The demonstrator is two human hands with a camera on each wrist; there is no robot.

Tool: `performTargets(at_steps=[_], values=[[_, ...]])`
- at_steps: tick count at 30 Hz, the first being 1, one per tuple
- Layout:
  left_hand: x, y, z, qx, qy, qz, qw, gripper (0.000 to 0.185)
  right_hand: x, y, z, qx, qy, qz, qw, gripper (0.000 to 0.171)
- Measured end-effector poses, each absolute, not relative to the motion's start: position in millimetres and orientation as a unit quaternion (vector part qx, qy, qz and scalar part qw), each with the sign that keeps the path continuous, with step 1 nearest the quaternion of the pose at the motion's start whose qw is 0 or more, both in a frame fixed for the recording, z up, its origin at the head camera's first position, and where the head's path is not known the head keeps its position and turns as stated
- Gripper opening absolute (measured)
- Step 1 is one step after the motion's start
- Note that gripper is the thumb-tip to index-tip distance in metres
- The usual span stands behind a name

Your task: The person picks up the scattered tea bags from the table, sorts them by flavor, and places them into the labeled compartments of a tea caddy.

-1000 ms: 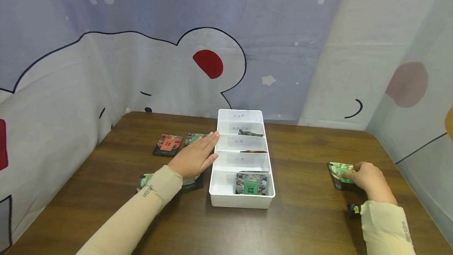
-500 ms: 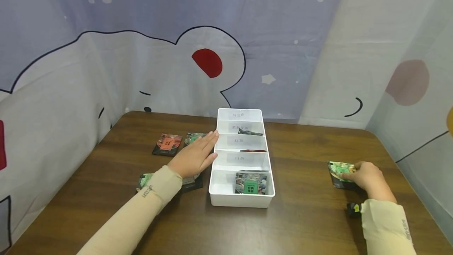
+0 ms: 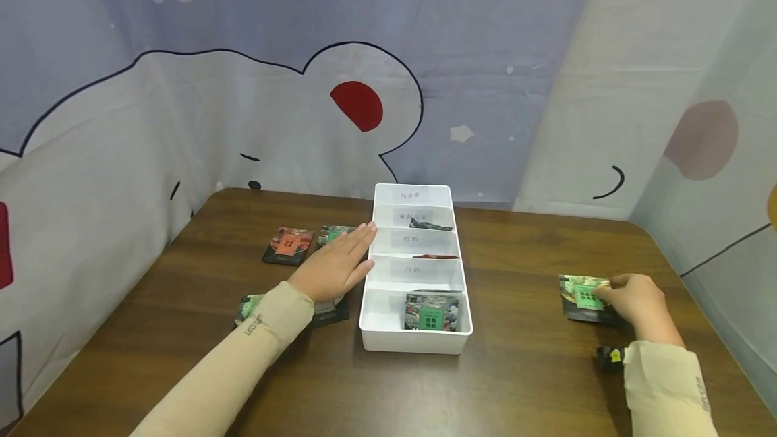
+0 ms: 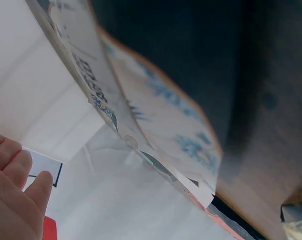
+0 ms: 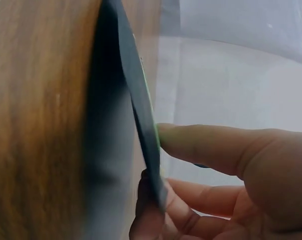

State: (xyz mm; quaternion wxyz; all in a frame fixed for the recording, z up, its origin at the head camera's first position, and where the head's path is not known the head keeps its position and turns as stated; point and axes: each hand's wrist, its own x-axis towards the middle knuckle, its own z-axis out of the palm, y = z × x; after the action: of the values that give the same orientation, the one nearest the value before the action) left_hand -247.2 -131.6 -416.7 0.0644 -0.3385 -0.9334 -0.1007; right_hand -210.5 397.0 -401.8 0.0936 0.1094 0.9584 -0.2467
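With thumb and fingers, my right hand [image 3: 640,307] pinches the edge of a green-and-black tea packet [image 3: 577,297] at the table's right side. In the right wrist view the packet [image 5: 140,105] is seen edge-on, tilted, with a gap and a shadow between it and the wood. My left hand [image 3: 332,267] rests with extended fingers against the left wall of a white divided box [image 3: 415,342]. A green-labelled packet [image 3: 432,312] leans in the box's front compartment. Thin packet edges show in some compartments behind it. In the left wrist view, part of the left hand [image 4: 15,195] appears.
Left of the box lie a red packet [image 3: 288,245], a green packet [image 3: 334,233] and further packets [image 3: 330,313], partly hidden by the left arm. A small black object with a yellow mark [image 3: 610,357] sits by the right sleeve. A patterned curtain [image 3: 473,73] hangs behind the table.
The right hand has moved slightly, and the tea packet in its grip has turned and come up a little. The left hand stays at the box.
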Motion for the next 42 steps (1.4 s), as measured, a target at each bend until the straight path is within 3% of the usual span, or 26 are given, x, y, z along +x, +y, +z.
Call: performTargets(at_steps=[7,19,29,42], values=[[-247.0,-131.1,-415.9,-0.341,-0.932,-0.102,0.066,0.065,-209.3,395.5,-399.6,0.135,0.937,-0.309,0.088,0.065],[-245.8,-131.4,-416.2,-0.338,-0.933,-0.103,0.065,0.065,-208.2,383.8,-398.7,0.128,0.916,-0.379,0.023,0.063],[-246.1,-130.5,-416.0,-0.344,-0.93,-0.11,0.072,0.066,-209.8,370.9,-396.2,0.1,0.894,-0.435,0.047,0.062],[-246.1,-130.7,-416.0,-0.34,-0.932,-0.108,0.066,0.066,-216.3,346.6,-403.8,0.066,0.837,-0.541,0.041,0.046]])
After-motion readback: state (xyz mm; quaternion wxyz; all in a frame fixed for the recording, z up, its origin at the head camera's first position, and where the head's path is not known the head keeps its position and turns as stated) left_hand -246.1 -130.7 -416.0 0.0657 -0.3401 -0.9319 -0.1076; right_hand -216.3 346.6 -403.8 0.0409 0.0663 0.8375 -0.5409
